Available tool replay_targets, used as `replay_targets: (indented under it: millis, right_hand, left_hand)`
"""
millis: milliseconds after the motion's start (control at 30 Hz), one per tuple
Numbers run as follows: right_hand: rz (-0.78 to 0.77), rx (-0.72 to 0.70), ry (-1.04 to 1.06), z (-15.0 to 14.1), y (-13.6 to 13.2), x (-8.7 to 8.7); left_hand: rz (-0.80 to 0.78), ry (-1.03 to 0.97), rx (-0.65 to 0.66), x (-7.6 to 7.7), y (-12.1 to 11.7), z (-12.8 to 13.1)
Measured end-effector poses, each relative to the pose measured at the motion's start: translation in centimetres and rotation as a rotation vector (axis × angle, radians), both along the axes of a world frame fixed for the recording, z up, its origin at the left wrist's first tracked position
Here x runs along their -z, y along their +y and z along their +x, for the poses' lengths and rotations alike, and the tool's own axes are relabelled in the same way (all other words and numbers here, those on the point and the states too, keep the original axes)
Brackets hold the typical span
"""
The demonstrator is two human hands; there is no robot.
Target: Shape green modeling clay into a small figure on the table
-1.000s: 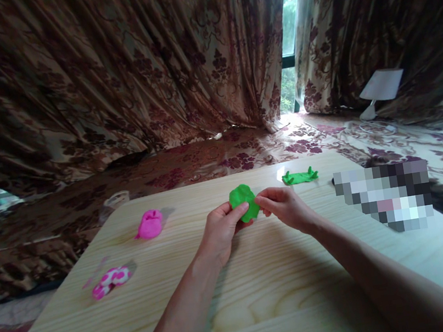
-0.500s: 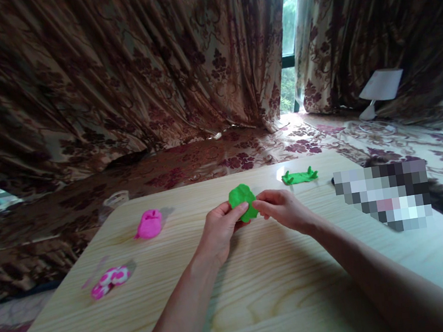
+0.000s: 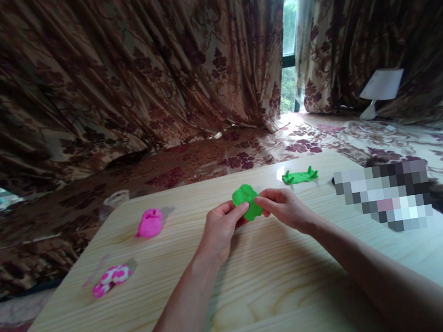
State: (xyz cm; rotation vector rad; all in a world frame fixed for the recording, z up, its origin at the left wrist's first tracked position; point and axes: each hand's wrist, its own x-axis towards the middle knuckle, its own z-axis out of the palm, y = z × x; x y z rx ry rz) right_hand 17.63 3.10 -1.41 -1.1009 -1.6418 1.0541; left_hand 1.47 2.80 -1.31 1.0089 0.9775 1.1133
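Note:
A flattened piece of green modelling clay (image 3: 246, 195) with a wavy edge is held up over the middle of the table. My left hand (image 3: 224, 226) is closed on its left side, thumb across the front and fingers partly hidden behind. My right hand (image 3: 283, 206) pinches its right edge between thumb and fingertips. Farther back on the right lies another green clay shape (image 3: 300, 176), long and flat with small upright prongs at its ends.
On the left of the wooden table (image 3: 267, 303) sit a pink clay shape (image 3: 149, 224) and a pink-and-white clay piece (image 3: 111, 279). A clear container (image 3: 114, 201) is by the far left corner. A blurred-out patch (image 3: 384, 197) covers something at right. Behind stands a white lamp (image 3: 382, 85).
The green clay has shifted slightly to the right and turned a little between my hands. My right fingers now overlap its edge a bit more. Everything else looks the same.

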Motion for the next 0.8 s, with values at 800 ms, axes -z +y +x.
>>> replay_targets:
  millis: [800]
  right_hand:
    - [-0.033, -0.07, 0.036, -0.09, -0.17, 0.11]
  left_hand:
    - [0.035, 0.087, -0.03, 0.09, -0.1, 0.05]
